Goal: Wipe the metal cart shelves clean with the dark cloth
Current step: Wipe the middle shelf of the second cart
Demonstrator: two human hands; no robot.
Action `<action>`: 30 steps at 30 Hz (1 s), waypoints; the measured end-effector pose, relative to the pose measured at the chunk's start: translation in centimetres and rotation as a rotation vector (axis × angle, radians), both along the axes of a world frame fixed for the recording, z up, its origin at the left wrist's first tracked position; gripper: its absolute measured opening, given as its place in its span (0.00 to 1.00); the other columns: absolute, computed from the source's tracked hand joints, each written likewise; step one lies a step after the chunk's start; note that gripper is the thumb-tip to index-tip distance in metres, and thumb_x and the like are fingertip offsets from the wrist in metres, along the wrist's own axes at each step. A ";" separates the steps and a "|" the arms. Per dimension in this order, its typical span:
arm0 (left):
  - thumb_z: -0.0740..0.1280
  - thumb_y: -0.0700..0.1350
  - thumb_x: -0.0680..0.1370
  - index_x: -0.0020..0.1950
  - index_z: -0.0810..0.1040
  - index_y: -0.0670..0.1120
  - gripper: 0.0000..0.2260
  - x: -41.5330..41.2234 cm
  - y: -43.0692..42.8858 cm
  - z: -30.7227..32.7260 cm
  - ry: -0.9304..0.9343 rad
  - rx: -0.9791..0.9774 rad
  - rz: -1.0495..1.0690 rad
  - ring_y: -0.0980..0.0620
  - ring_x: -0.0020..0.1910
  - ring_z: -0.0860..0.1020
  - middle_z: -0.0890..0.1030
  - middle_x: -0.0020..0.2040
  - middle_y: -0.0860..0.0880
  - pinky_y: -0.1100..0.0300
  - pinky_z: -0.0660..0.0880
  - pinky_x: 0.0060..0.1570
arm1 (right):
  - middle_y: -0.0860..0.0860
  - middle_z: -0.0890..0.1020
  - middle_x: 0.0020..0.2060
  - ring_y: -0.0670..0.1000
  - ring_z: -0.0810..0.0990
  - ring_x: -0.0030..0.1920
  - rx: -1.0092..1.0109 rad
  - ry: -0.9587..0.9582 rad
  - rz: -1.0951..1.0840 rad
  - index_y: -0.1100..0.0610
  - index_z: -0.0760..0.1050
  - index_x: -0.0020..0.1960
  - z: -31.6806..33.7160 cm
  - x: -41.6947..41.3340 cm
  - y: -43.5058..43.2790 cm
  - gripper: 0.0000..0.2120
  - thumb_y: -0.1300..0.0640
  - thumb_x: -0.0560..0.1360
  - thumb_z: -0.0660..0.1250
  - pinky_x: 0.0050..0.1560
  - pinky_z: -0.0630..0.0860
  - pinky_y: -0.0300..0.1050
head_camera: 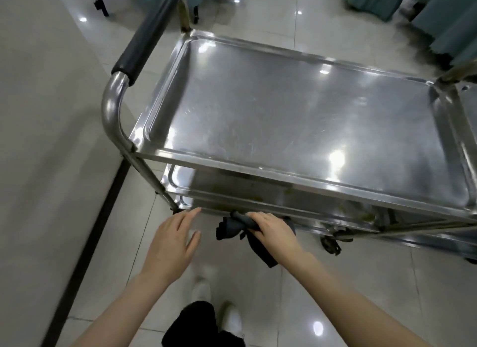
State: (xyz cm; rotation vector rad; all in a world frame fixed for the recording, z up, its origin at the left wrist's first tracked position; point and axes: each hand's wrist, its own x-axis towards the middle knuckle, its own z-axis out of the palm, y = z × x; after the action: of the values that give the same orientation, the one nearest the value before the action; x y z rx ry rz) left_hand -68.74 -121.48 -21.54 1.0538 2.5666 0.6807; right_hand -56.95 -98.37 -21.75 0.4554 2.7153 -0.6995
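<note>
A: Setting?
B: Institutional room, likely clinic or dining hall. Stainless two-shelf cart (pixel 296 119), glossy pale floor tiles (pixel 258 290), teal draped cloths (pixel 444 19), plain wall (pixel 38 114) with dark skirting.
A: Certain?
B: No.

Both forearms reach forward and down from the bottom of the view, bare to the elbows. The left hand (pixel 172 239) is open, palm down, fingers spread and lightly extended, the fingertips pointing up and to the right, the thumb apart on the inner side. It grips nothing. The right hand (pixel 273 230) is closed in a loose fist, knuckles up, wrist bent slightly inward, clutching the cloth (pixel 241 229), whose ends hang out on the thumb side and below the palm. The two hands are near each other, not touching.
</note>
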 end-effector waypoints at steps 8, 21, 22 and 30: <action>0.68 0.44 0.77 0.70 0.72 0.44 0.21 -4.5 5.5 -14.3 0.043 0.075 0.038 0.43 0.59 0.77 0.77 0.63 0.44 0.52 0.73 0.59 | 0.51 0.77 0.66 0.55 0.75 0.64 0.093 0.056 0.060 0.50 0.70 0.71 -15.0 -6.6 4.0 0.18 0.51 0.82 0.60 0.64 0.67 0.47; 0.53 0.57 0.81 0.71 0.70 0.47 0.23 -11.8 8.3 -31.9 0.376 0.398 0.059 0.47 0.71 0.68 0.70 0.71 0.47 0.48 0.66 0.68 | 0.36 0.54 0.77 0.40 0.47 0.77 0.271 0.285 0.201 0.39 0.54 0.77 -27.3 -12.8 6.1 0.32 0.31 0.76 0.40 0.76 0.38 0.56; 0.53 0.57 0.81 0.71 0.71 0.46 0.23 -11.8 8.3 -32.0 0.404 0.395 0.047 0.46 0.70 0.69 0.71 0.71 0.46 0.46 0.67 0.67 | 0.35 0.52 0.77 0.38 0.45 0.76 0.252 0.276 0.220 0.39 0.53 0.78 -27.2 -12.4 6.3 0.33 0.30 0.75 0.38 0.76 0.36 0.55; 0.58 0.56 0.80 0.68 0.74 0.45 0.22 -12.7 6.0 -31.9 0.414 0.411 -0.057 0.51 0.69 0.69 0.74 0.67 0.48 0.51 0.69 0.67 | 0.34 0.52 0.77 0.39 0.45 0.77 0.260 0.275 0.219 0.36 0.53 0.77 -27.8 -13.7 7.4 0.30 0.32 0.77 0.40 0.75 0.38 0.57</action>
State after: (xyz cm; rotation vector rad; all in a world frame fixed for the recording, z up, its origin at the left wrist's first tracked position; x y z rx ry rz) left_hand -81.49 -115.49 -53.39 1.5310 2.7869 1.1102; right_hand -70.66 -90.92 -49.52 0.1175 3.0697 -0.3756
